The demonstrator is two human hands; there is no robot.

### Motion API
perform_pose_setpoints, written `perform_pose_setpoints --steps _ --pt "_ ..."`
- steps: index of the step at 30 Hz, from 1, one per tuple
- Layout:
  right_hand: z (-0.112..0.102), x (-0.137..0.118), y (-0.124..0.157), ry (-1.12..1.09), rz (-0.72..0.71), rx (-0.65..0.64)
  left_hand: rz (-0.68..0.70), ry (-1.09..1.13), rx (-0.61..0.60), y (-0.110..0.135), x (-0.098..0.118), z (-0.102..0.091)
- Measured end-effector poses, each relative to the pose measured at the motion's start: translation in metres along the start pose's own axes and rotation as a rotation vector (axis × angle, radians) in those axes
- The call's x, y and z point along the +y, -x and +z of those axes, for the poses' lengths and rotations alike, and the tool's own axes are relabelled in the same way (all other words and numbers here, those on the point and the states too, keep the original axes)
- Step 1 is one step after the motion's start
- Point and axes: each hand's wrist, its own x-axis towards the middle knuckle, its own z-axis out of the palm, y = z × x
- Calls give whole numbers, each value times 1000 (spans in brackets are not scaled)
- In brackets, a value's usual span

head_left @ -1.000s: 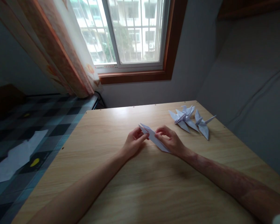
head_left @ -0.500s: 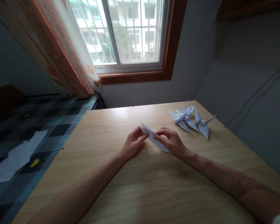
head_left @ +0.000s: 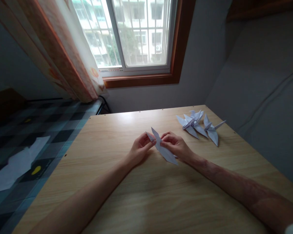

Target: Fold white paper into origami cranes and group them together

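Between my hands, just above the wooden table, is a folded white paper with pointed ends. My left hand pinches its upper left part between thumb and fingers. On the other side my right hand grips the paper near its middle, thumb on the near face and fingers curled behind. A long flap hangs down toward me and one tip points up. Parts of the folds are hidden by my fingers.
Several finished paper cranes lie clustered at the table's back right, with another crane beside them. White paper sheets rest on the checkered bed at the left. A window and wall stand behind.
A flap of the folded paper has opened out toward me, its lower tip now hanging lower and its upper tip separated. Both hands keep nearly the same place.
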Motion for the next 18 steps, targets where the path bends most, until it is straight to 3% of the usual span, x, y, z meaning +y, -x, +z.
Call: perform_pose_setpoints --steps 5,11,18 --pt "6 -3 5 23 104 -33 -30 -7 45 1 -2 -1" --pt "8 -8 11 144 63 -45 -38 -72 142 3 0 -1" --pt "8 -7 10 164 32 -18 -31 -177 155 3 4 1"
